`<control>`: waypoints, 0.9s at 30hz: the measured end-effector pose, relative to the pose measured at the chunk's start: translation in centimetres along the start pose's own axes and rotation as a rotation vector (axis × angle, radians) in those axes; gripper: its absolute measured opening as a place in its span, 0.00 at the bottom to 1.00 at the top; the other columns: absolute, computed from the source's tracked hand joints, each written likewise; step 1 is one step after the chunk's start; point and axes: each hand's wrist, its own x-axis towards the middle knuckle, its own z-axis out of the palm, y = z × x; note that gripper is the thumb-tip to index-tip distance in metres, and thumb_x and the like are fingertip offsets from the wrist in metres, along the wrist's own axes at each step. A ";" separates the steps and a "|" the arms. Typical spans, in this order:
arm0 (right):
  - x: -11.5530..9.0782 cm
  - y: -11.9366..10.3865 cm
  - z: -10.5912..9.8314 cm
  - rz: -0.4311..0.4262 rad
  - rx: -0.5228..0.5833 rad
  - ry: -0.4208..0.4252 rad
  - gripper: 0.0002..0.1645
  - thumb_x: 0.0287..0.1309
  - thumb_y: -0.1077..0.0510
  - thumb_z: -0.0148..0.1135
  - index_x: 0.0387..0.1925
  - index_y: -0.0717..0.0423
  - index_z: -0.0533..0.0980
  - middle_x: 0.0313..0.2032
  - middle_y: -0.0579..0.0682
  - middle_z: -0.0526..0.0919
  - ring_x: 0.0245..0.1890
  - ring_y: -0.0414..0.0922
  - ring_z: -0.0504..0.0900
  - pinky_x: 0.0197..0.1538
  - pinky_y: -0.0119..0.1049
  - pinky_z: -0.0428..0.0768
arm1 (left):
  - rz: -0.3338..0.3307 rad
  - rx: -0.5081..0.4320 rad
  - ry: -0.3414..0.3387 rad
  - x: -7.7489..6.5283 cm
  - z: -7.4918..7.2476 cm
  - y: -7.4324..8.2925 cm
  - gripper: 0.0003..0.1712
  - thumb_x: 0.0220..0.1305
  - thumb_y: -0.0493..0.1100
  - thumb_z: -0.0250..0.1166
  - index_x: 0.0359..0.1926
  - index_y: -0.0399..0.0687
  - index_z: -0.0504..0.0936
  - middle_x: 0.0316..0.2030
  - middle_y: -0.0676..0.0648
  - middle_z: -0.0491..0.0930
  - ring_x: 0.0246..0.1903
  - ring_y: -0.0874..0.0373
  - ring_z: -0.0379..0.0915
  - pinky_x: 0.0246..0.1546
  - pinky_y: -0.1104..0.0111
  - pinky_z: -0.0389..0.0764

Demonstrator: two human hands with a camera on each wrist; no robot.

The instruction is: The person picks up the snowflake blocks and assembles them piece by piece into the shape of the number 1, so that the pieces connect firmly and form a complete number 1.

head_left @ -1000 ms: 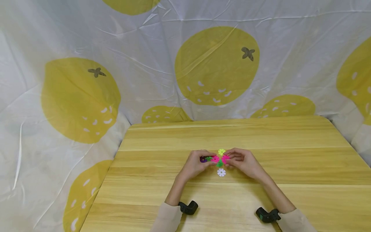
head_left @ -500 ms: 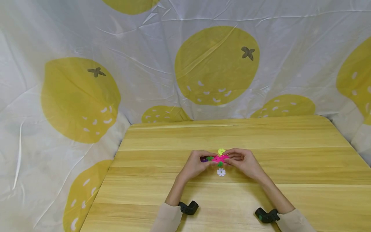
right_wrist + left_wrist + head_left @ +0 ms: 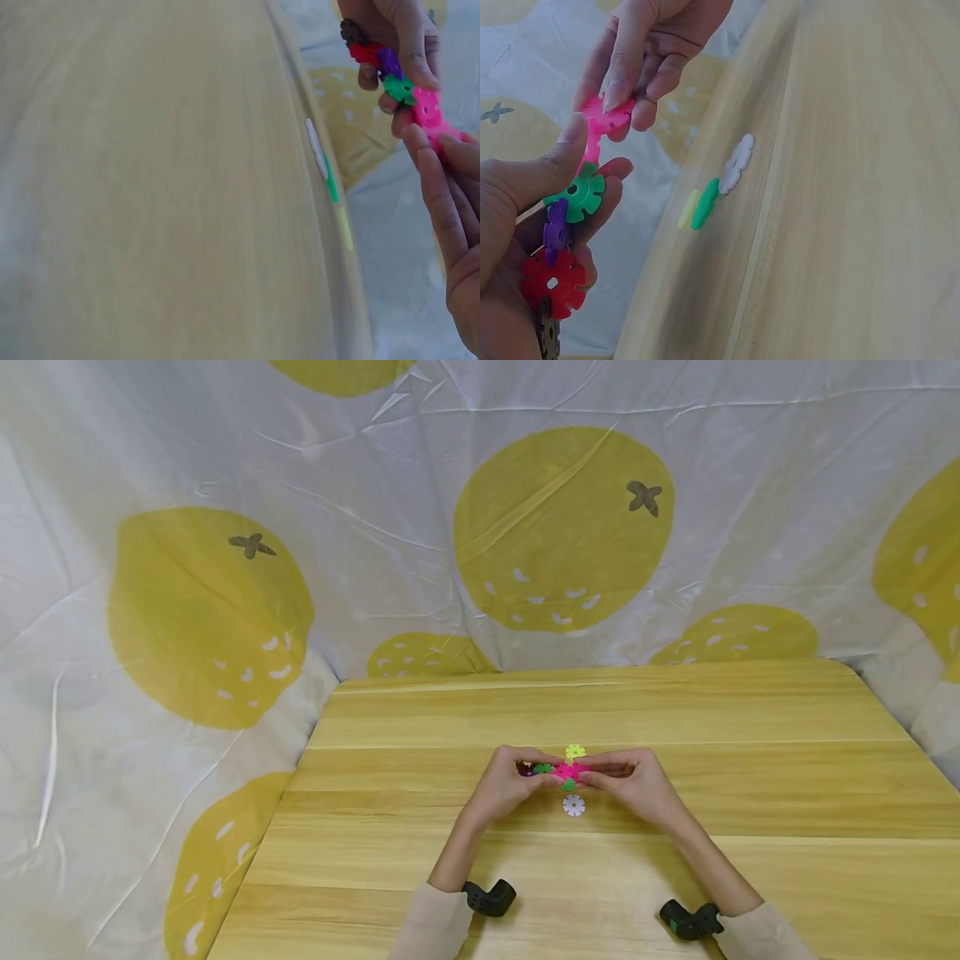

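My left hand [image 3: 508, 787] holds a chain of interlocking plastic snowflake discs. In the left wrist view the chain runs from a dark disc [image 3: 548, 334] through red [image 3: 553, 283], purple [image 3: 556, 231] and green [image 3: 576, 196] to a pink disc [image 3: 592, 144] standing edge-on. My right hand [image 3: 637, 783] pinches another pink disc [image 3: 609, 115] between thumb and fingers. The two pink discs meet; how deep their slots engage cannot be told. Both hands are above the table, fingertips close together.
Loose discs lie on the wooden table [image 3: 420, 827] below the hands: white [image 3: 573, 805], green [image 3: 568, 785] and yellow [image 3: 575, 751]. A lemon-print cloth [image 3: 360, 552] hangs behind the table's far edge. Black wrist devices [image 3: 491, 898] sit at both sleeves.
The right hand's pink disc has moved left against the chain's pink end, closing the gap between them. The right fingers lie straighter now. The left hand has hardly moved.
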 end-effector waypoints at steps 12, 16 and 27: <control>0.2 -0.1 0.3 0.026 -0.022 0.013 0.16 0.64 0.64 0.69 0.51 0.69 0.84 0.44 0.63 0.90 0.39 0.46 0.93 0.45 0.44 0.89 | -0.021 -0.016 0.003 0.0 0.0 0.1 0.12 0.62 0.39 0.75 0.47 0.44 0.92 0.44 0.42 0.91 0.23 0.66 0.65 0.24 0.77 0.68; 0.2 0.0 -0.1 0.026 -0.065 0.009 0.20 0.65 0.61 0.69 0.55 0.68 0.83 0.44 0.61 0.91 0.40 0.52 0.92 0.44 0.38 0.89 | -0.038 -0.008 0.009 0.0 -0.1 0.0 0.11 0.62 0.41 0.76 0.46 0.46 0.92 0.44 0.44 0.91 0.22 0.66 0.64 0.24 0.77 0.67; 0.0 -0.2 -0.3 0.014 0.029 -0.017 0.16 0.66 0.68 0.65 0.53 0.74 0.82 0.48 0.73 0.86 0.40 0.53 0.92 0.46 0.44 0.88 | -0.025 -0.015 0.017 0.2 0.1 -0.1 0.10 0.62 0.40 0.76 0.45 0.44 0.92 0.42 0.42 0.91 0.21 0.66 0.62 0.23 0.77 0.67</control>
